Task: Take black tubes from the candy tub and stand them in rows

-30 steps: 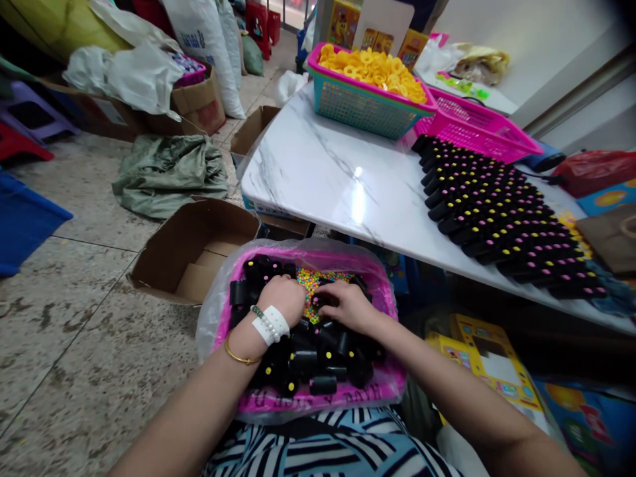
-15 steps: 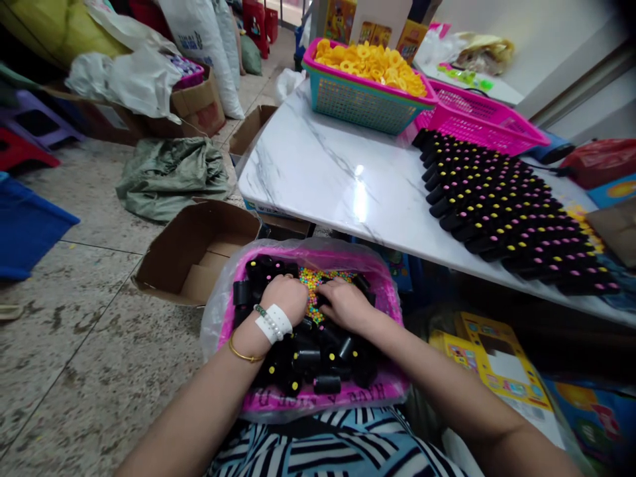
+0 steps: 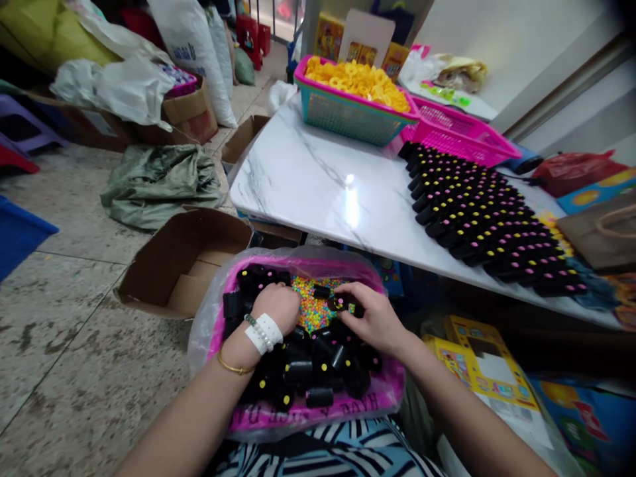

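A pink basket [image 3: 380,391] lined with clear plastic sits at my lap, holding many black cylinders [image 3: 318,397] with yellow or pink dots and a patch of small coloured beads [image 3: 311,306]. My left hand [image 3: 277,307], with a white band and bracelets at its wrist, is closed at the left edge of the beads; whatever its curled fingers hold is hidden. At the right of the beads, my right hand [image 3: 370,315] has its thumb and fingers around a black cylinder [image 3: 342,303]. Another black cylinder [image 3: 322,291] lies on the beads between the hands.
On the marble table [image 3: 298,175] stand a teal and pink basket of yellow pieces [image 3: 358,83], a pink basket [image 3: 462,136] and rows of black cylinders [image 3: 481,212]. A cardboard box [image 3: 183,265] is left of my lap; yellow boxes [image 3: 481,364] are below the table at right.
My right hand has moved right and lifted off the beads, its fingers now around a black cylinder. More beads show between the hands. The whole view has shifted slightly.
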`<move>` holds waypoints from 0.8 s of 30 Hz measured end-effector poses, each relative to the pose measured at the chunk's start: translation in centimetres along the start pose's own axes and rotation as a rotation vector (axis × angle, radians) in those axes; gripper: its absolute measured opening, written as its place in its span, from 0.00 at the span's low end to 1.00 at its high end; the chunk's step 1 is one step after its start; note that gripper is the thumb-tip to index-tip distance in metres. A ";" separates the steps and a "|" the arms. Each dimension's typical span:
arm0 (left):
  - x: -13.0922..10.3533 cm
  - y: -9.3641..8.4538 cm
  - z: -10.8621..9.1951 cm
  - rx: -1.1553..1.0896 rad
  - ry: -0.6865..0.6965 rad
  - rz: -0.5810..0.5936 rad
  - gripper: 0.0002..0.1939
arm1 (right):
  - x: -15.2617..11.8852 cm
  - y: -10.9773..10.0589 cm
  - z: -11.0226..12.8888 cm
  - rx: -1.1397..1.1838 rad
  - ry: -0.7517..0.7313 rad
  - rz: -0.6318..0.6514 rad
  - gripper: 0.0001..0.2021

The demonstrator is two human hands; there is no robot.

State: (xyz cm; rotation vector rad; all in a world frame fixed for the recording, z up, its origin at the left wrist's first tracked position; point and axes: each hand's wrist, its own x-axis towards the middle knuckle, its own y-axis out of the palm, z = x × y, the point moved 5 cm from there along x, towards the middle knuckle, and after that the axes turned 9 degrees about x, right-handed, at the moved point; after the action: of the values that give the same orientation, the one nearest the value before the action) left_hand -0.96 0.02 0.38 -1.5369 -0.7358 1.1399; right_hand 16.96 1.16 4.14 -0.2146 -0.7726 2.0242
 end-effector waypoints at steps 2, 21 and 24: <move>-0.1 -0.2 0.0 -0.006 -0.002 0.007 0.14 | 0.0 -0.8 1.0 -0.027 -0.060 0.049 0.22; 0.2 -0.6 1.1 -0.189 -0.077 0.132 0.16 | 23.7 -24.0 -4.0 -0.883 0.068 -0.190 0.13; 0.4 -0.3 1.4 -0.186 -0.082 0.126 0.16 | 26.0 -24.9 -5.9 -0.939 0.114 -0.194 0.12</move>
State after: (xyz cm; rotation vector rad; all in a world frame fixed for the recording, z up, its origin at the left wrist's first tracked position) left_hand -2.11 0.93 0.54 -1.7203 -0.8286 1.2630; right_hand 22.80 34.36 18.24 -0.7423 -1.5544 1.3251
